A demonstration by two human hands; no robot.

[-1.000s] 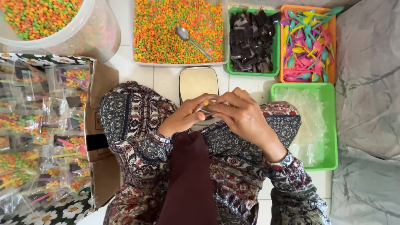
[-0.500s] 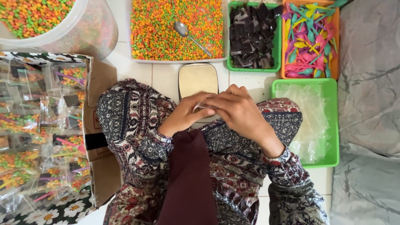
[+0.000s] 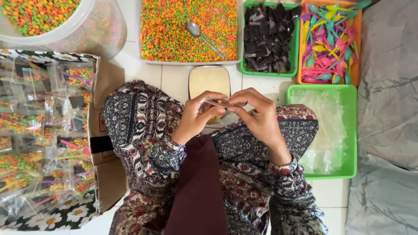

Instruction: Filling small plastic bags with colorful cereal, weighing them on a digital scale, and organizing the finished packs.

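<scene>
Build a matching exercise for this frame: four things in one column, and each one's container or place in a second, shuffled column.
Things:
1. metal spoon
2. dark brown squares
3. coloured plastic spoons
4. small clear bag

Places:
A. orange tray
B. pinched between the left hand and right hand
C. lying on the orange and green pellets
D. small green tray

Pairs: 1-C, 2-D, 3-A, 4-B
</scene>
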